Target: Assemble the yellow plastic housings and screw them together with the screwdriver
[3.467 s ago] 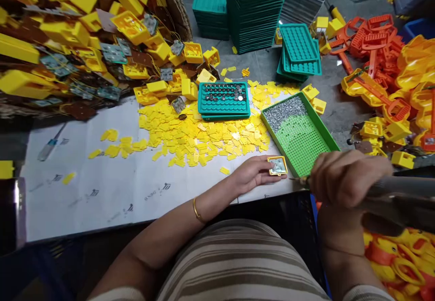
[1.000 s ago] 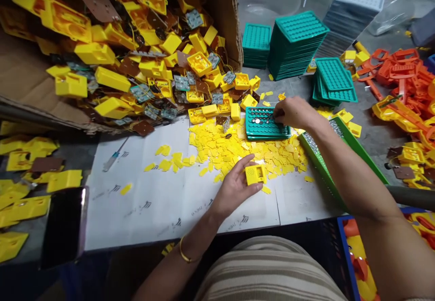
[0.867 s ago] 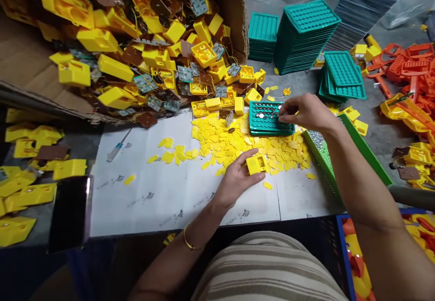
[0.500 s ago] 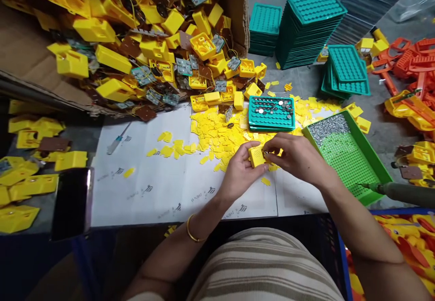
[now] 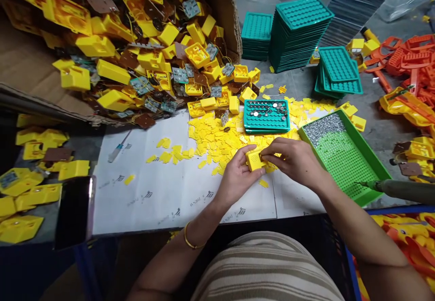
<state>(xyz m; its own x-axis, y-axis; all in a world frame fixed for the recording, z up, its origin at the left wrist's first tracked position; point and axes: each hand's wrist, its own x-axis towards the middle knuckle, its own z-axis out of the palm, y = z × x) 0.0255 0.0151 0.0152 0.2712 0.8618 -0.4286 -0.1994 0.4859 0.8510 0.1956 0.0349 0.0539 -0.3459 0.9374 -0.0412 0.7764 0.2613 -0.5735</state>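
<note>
My left hand (image 5: 238, 177) is closed around a small yellow plastic case (image 5: 253, 160) with a grid of holes in its face. At the case's right side, my right hand (image 5: 295, 159) has thumb and fingers pinched together. Whatever sits between those fingertips is too small and covered to make out. Just beyond the hands lies a teal tray (image 5: 268, 124) with several silver and dark button cells in its upper rows. Thin yellow plastic pieces (image 5: 217, 144) are heaped around the tray and under the hands.
A cardboard box (image 5: 234, 15) at left spills yellow cases with wired circuit boards. Teal trays (image 5: 299, 33) are stacked behind. A green tray (image 5: 356, 167) of tiny screws stands at right, a screwdriver tip (image 5: 365, 184) over it. A small screwdriver (image 5: 117, 152) and phone (image 5: 74, 212) lie left.
The view has shifted slightly. Both hands stay together at the yellow case, the left still holding it and the right fingers still pinched at its right side.
</note>
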